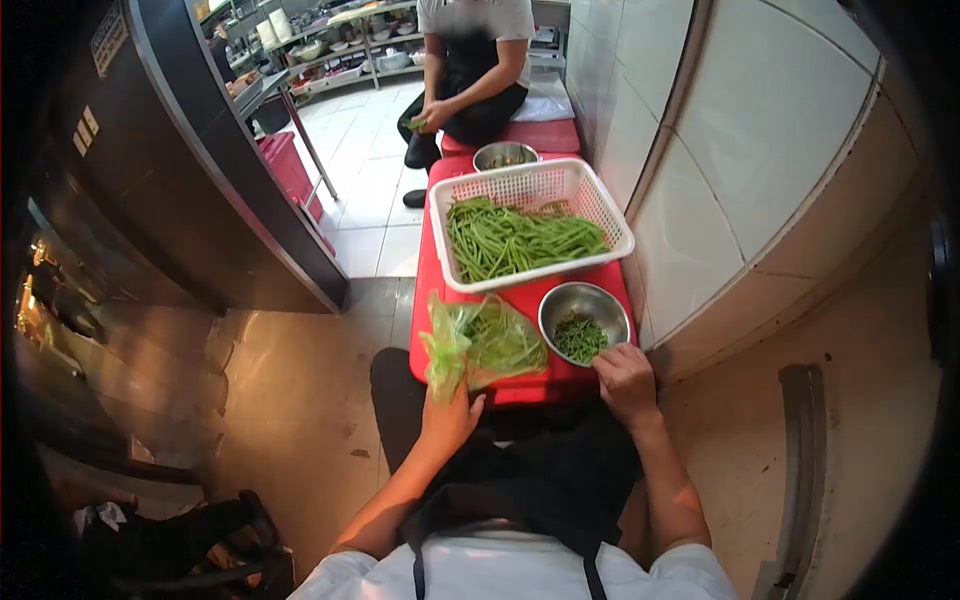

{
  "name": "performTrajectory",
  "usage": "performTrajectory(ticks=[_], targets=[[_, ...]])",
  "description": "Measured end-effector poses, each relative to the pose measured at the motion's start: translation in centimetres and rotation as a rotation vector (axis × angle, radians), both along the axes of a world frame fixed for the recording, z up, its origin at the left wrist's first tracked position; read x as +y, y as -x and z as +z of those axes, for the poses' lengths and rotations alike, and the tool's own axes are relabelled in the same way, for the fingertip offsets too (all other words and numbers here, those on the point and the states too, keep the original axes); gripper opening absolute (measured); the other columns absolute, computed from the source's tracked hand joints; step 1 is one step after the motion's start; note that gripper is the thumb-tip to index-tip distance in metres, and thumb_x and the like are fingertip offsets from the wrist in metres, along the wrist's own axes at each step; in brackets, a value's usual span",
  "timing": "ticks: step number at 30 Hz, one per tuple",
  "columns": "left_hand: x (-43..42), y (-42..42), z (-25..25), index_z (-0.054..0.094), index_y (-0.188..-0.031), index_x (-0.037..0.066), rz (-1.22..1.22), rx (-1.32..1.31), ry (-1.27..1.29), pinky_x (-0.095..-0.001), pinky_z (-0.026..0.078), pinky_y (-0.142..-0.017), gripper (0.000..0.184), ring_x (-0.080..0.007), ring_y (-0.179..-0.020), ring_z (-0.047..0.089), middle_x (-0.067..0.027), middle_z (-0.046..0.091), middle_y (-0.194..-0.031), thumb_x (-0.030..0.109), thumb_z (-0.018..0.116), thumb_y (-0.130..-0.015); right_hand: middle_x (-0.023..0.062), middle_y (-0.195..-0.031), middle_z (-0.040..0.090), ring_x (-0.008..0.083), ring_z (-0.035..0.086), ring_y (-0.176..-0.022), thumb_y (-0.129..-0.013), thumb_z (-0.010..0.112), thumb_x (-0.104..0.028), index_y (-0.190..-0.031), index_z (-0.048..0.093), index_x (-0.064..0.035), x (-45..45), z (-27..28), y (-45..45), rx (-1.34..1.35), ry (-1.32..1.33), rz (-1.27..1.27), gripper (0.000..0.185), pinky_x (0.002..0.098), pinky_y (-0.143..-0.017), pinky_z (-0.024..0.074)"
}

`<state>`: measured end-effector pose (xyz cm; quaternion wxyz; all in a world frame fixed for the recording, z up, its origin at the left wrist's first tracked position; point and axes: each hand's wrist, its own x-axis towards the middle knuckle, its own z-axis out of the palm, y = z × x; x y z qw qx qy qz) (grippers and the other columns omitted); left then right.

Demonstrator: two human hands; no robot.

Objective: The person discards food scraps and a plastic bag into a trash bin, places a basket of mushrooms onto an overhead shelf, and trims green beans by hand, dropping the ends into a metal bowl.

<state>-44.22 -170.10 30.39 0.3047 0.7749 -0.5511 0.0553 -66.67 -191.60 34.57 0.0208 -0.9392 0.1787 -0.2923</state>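
My left hand [452, 415] is at the near edge of the red surface [432, 270], against a translucent green plastic bag [505, 340] with green pieces inside; its fingers are partly hidden by the bag. My right hand [627, 380] is closed at the near rim of a metal bowl [558, 305], its fingertips over the edge. Small green bits [580, 338] lie in the bowl. Whatever the right fingers pinch is too small to make out. Behind the bag and bowl stands a white perforated basket [470, 285] holding long green beans [510, 238].
Beyond the basket are a second metal bowl [505, 150] and a seated person [480, 75] with green pieces in their hands. A tiled wall [740, 140] rises on the right. A dark partition [240, 180] and a red bin [288, 170] stand on the left.
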Motion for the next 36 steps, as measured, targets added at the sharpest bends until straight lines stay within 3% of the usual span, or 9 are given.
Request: performTrajectory(ticks=[5, 10, 15, 18, 23, 24, 28, 31, 36], targets=[[0.6, 1.2, 1.2, 0.049, -0.140, -0.001, 0.109, 0.062, 0.110, -0.0475, 0.047, -0.095, 0.067, -0.0407, -0.111, 0.057, -0.0232, 0.059, -0.119, 0.009, 0.074, -0.078, 0.0084, -0.090, 0.063, 0.0290, 0.060, -0.091, -0.073, 0.063, -0.002, -0.083, 0.066, -0.0055, -1.5, -4.5, -0.3, 0.006, 0.013, -0.060, 0.011, 0.0425, -0.085, 0.0495], [0.0, 1.0, 5.3, 0.066, -0.114, 0.001, -0.260, -0.066, 0.249, -0.0428, 0.050, -0.091, 0.036, -0.0343, -0.105, 0.060, -0.0157, 0.062, -0.113, 0.004, 0.069, -0.078, 0.0131, -0.115, 0.064, 0.0313, 0.059, -0.117, -0.075, 0.065, -0.001, -0.109, 0.069, -0.0036, 1.7, 0.2, -2.0, 0.024, 0.100, -0.195, 0.034, 0.0438, -0.103, 0.0455], [-5.5, -3.6, 4.7, 0.065, -0.106, 0.002, -0.390, -0.273, 0.163, -0.0430, 0.051, -0.090, 0.026, -0.0332, -0.105, 0.060, -0.0173, 0.062, -0.114, 0.006, 0.064, -0.080, 0.0153, -0.124, 0.062, 0.0331, 0.056, -0.122, -0.077, 0.062, -0.001, -0.118, 0.064, -0.0015, 5.0, 0.4, -7.7, -0.191, -0.077, 0.209, 0.041, 0.0443, -0.107, 0.0438], [-6.7, -7.7, 2.8, 0.064, -0.113, 0.004, -0.223, -0.377, 0.024, -0.0446, 0.053, -0.085, 0.041, -0.0377, -0.099, 0.064, -0.0179, 0.061, -0.121, 0.008, 0.071, -0.072, 0.0165, -0.118, 0.063, 0.0336, 0.058, -0.119, -0.075, 0.064, -0.008, -0.113, 0.065, -0.0001, 5.3, -1.3, -12.4, -0.045, -0.028, 0.270, 0.039, 0.0505, -0.108, 0.0408], [-1.6, -10.4, 1.3, 0.064, -0.113, 0.004, 0.109, -0.266, -0.255, -0.0473, 0.053, -0.070, 0.036, -0.0369, -0.077, 0.068, -0.0230, 0.062, -0.109, 0.022, 0.073, -0.084, 0.0142, -0.085, 0.066, 0.0332, 0.063, -0.098, -0.071, 0.067, -0.016, -0.092, 0.065, -0.0041, 5.2, -3.9, -13.8, 0.254, 0.034, 0.321, 0.024, 0.0579, -0.109, 0.0359], [-0.6, -10.6, 0.3, 0.065, -0.111, 0.004, 0.147, -0.242, -0.298, -0.0472, 0.053, -0.069, 0.035, -0.0368, -0.077, 0.068, -0.0233, 0.063, -0.107, 0.024, 0.073, -0.084, 0.0121, -0.072, 0.063, 0.0317, 0.064, -0.084, -0.074, 0.065, -0.014, -0.082, 0.062, -0.0069, 5.2, -3.8, -13.2, 0.189, 0.035, 0.354, 0.011, 0.0535, -0.104, 0.0403], [0.5, -10.1, -4.2, 0.067, -0.102, 0.004, 0.251, -0.150, -0.246, -0.0442, 0.053, -0.066, 0.031, -0.0341, -0.072, 0.067, -0.0203, 0.068, -0.102, 0.026, 0.075, -0.080, 0.0120, -0.073, 0.065, 0.0296, 0.066, -0.076, -0.077, 0.062, -0.012, -0.080, 0.060, -0.0083, 5.2, -4.9, -11.5, 0.313, 0.076, 0.331, 0.005, 0.0444, -0.086, 0.0473], [0.2, -8.5, -2.8, 0.068, -0.095, 0.006, 0.326, 0.037, -0.336, -0.0458, 0.053, -0.067, 0.023, -0.0350, -0.073, 0.066, -0.0170, 0.067, -0.091, 0.025, 0.073, -0.082, 0.0118, -0.072, 0.064, 0.0287, 0.066, -0.074, -0.079, 0.061, -0.012, -0.085, 0.059, -0.0068, 5.4, -4.9, -10.5, 0.330, -0.002, 0.245, 0.008, 0.0413, -0.078, 0.0493], [-2.4, -4.9, 0.8, 0.069, -0.089, 0.008, -0.005, -0.040, 0.120, -0.0434, 0.051, -0.074, 0.014, -0.0324, -0.079, 0.066, -0.0120, 0.066, -0.082, 0.022, 0.068, -0.087, 0.0117, -0.065, 0.065, 0.0280, 0.066, -0.061, -0.088, 0.059, -0.017, -0.092, 0.058, -0.0059, 5.6, -5.0, -10.5, 0.317, 0.007, 0.094, 0.012, 0.0405, -0.060, 0.0509]])
